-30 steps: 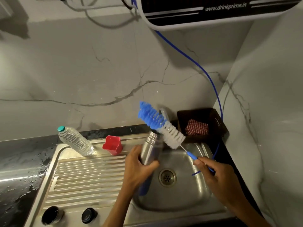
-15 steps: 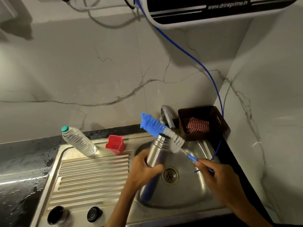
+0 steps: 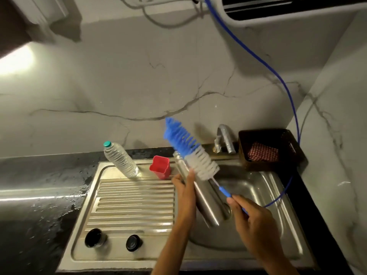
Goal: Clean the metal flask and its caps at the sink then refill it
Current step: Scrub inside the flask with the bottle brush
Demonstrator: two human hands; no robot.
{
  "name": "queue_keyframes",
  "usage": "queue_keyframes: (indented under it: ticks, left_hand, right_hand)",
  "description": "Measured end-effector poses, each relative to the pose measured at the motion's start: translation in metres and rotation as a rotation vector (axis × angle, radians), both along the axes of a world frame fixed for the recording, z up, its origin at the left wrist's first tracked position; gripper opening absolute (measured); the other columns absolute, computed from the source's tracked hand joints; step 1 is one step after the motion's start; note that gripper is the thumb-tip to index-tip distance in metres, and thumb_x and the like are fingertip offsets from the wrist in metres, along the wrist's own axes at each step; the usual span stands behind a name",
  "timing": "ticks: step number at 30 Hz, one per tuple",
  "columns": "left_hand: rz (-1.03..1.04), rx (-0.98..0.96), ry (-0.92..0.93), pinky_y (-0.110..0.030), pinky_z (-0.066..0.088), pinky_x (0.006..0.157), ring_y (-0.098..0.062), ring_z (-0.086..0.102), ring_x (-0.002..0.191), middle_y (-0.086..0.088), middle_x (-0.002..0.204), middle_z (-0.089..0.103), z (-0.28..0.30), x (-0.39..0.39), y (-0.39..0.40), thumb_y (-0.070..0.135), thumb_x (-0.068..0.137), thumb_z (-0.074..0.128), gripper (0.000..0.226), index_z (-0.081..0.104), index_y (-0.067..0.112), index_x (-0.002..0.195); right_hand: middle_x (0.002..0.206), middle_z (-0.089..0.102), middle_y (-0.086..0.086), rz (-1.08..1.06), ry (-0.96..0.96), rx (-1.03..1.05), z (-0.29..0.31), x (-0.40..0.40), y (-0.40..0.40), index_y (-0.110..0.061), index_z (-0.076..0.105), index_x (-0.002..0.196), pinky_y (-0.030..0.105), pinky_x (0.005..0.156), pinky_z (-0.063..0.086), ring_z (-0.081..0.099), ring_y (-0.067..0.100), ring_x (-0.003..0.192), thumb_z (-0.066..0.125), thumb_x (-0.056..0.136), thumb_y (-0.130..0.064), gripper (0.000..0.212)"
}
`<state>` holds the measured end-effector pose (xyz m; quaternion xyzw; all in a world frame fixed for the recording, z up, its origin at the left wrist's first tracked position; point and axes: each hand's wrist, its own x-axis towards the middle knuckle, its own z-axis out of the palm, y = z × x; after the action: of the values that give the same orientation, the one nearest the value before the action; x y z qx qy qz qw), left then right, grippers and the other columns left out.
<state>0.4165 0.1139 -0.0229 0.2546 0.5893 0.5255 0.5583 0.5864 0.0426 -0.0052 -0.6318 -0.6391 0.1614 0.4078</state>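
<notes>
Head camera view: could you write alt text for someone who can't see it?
Over a steel sink, a person's left hand holds a tilted metal flask while the right hand holds a blue-and-white bottle brush beside its mouth. Two black caps sit on the drainboard, near a plastic water bottle and red cup.

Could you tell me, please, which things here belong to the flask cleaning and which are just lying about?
In use: steel flask in left hand; blue-and-white bottle brush in right hand; two black caps; steel sink; tap.

Lying about: clear plastic bottle; red cup; dark basket.
</notes>
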Motion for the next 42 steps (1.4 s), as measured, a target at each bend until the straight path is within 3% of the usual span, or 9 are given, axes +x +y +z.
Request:
queue_keyframes:
  ticks: [6, 9, 14, 18, 21, 26, 33, 38, 42]
  left_hand:
    - [0.343, 0.039, -0.269, -0.045, 0.061, 0.091, -0.029, 0.078, 0.097, -0.013, 0.112, 0.080, 0.025, -0.068, 0.023, 0.074, 0.099, 0.039, 0.066, 0.070, 0.021, 0.124]
    - [0.249, -0.046, -0.319, -0.047, 0.057, 0.100, -0.029, 0.076, 0.106, -0.012, 0.118, 0.079, 0.021, -0.045, 0.001, 0.076, 0.100, 0.035, 0.069, 0.068, 0.023, 0.130]
    - [0.082, -0.095, -0.376, -0.043, 0.061, 0.086, -0.030, 0.076, 0.100, -0.018, 0.122, 0.076, 0.017, -0.018, -0.016, 0.073, 0.099, 0.036, 0.078, 0.065, 0.014, 0.140]
    - [0.273, 0.056, -0.316, -0.050, 0.061, 0.092, -0.039, 0.073, 0.113, -0.022, 0.130, 0.072, 0.025, -0.075, 0.024, 0.075, 0.083, 0.069, 0.086, 0.059, 0.015, 0.144]
    - [0.421, 0.006, -0.235, -0.051, 0.064, 0.085, -0.036, 0.077, 0.103, -0.018, 0.123, 0.074, 0.026, -0.077, 0.026, 0.061, 0.076, 0.085, 0.084, 0.052, 0.023, 0.144]
    - [0.091, -0.016, -0.353, -0.062, 0.052, 0.107, -0.042, 0.071, 0.116, -0.021, 0.125, 0.074, 0.032, -0.009, -0.008, 0.055, 0.097, 0.057, 0.057, 0.064, 0.016, 0.138]
    - [0.224, 0.049, -0.238, -0.062, 0.056, 0.101, -0.045, 0.071, 0.115, -0.025, 0.128, 0.072, 0.025, -0.061, 0.048, 0.073, 0.084, 0.068, 0.083, 0.057, 0.014, 0.141]
    - [0.054, -0.043, -0.356, -0.048, 0.058, 0.096, -0.034, 0.075, 0.107, -0.018, 0.119, 0.077, 0.018, -0.004, 0.017, 0.066, 0.096, 0.047, 0.065, 0.071, 0.017, 0.131]
    - [0.046, -0.019, -0.283, -0.062, 0.056, 0.100, -0.040, 0.074, 0.111, -0.020, 0.123, 0.075, 0.010, 0.008, 0.017, 0.071, 0.080, 0.076, 0.078, 0.065, 0.019, 0.136]
  right_hand:
    - [0.065, 0.059, -0.017, 0.067, -0.002, -0.087, -0.015, 0.005, -0.038, -0.036, 0.077, 0.099, 0.011, 0.050, 0.039, 0.050, -0.008, 0.054, 0.060, 0.091, -0.045, 0.021]
    - [0.059, 0.050, -0.024, 0.066, 0.027, -0.126, -0.020, -0.005, -0.020, -0.034, 0.076, 0.096, 0.011, 0.050, 0.038, 0.049, -0.009, 0.053, 0.070, 0.095, -0.034, 0.005]
    - [0.065, 0.052, -0.032, 0.133, -0.049, -0.139, -0.006, -0.007, -0.007, -0.031, 0.074, 0.094, 0.003, 0.051, 0.031, 0.049, -0.011, 0.053, 0.070, 0.095, -0.026, 0.007]
    - [0.064, 0.055, -0.032, 0.153, 0.008, -0.160, -0.003, 0.016, -0.045, -0.040, 0.071, 0.102, 0.005, 0.051, 0.037, 0.052, -0.009, 0.051, 0.073, 0.088, -0.031, 0.017]
    - [0.054, 0.052, -0.020, 0.143, 0.097, -0.168, -0.005, 0.019, -0.048, -0.042, 0.072, 0.097, 0.007, 0.046, 0.036, 0.047, -0.003, 0.042, 0.074, 0.088, -0.025, 0.019]
    - [0.048, 0.042, -0.016, 0.082, 0.059, -0.154, -0.009, 0.001, -0.018, -0.033, 0.078, 0.091, 0.006, 0.043, 0.027, 0.039, -0.002, 0.039, 0.072, 0.090, -0.022, 0.013]
    - [0.056, 0.046, -0.019, 0.132, 0.052, -0.168, -0.009, 0.028, -0.043, -0.035, 0.076, 0.090, 0.010, 0.044, 0.033, 0.039, -0.003, 0.042, 0.069, 0.087, -0.029, 0.010]
    - [0.056, 0.048, -0.020, 0.055, 0.031, -0.137, -0.008, 0.012, -0.001, -0.030, 0.074, 0.090, 0.008, 0.046, 0.028, 0.044, -0.001, 0.045, 0.069, 0.096, -0.025, 0.009]
    - [0.056, 0.050, -0.019, 0.066, 0.010, -0.134, -0.005, 0.012, 0.003, -0.034, 0.071, 0.090, 0.010, 0.043, 0.027, 0.044, 0.003, 0.042, 0.065, 0.098, -0.026, 0.012]
